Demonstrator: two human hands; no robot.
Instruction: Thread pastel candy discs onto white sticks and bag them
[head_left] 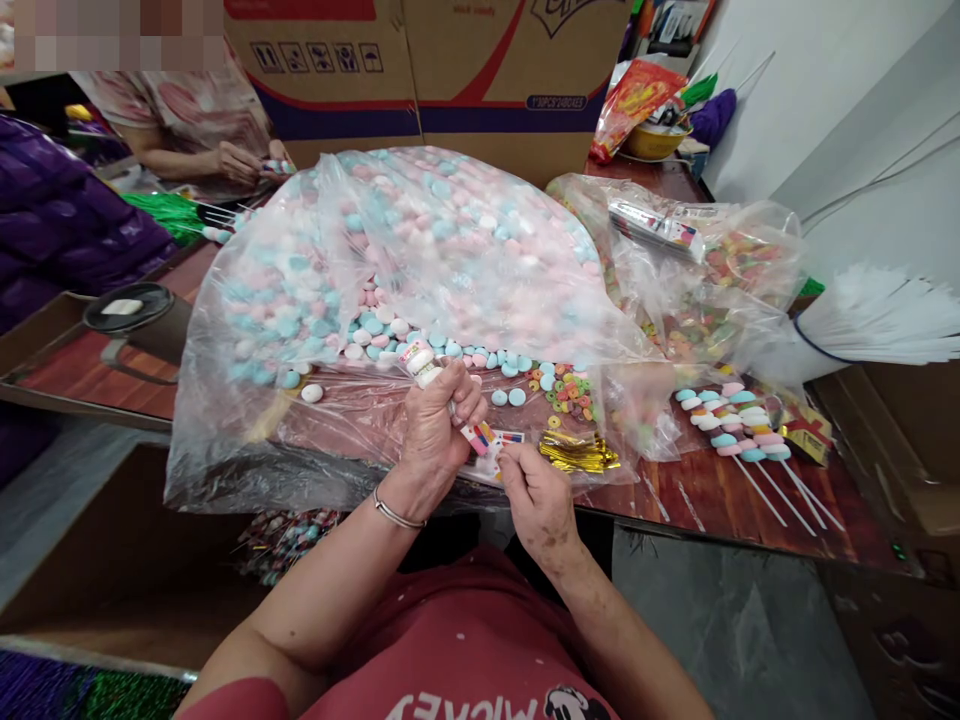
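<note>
My left hand (442,420) is closed around a wrapped candy skewer (421,362), whose white and pink top pokes out above the fist. A printed wrapper end (480,437) sticks out below it. My right hand (534,490) pinches the lower end of that wrapper between thumb and fingers. Beyond both hands, a large clear plastic bag (465,240) holds many pink, blue and white candies (375,325). Small ring candies (568,392) and a bundle of gold ties (577,452) lie to the right of my hands.
Finished candy skewers (731,420) rest at the right beside a container of white sticks (870,320). A dark mug (142,325) stands left. Another person's hands (244,163) work at the upper left. A large carton (450,80) stands behind the bag.
</note>
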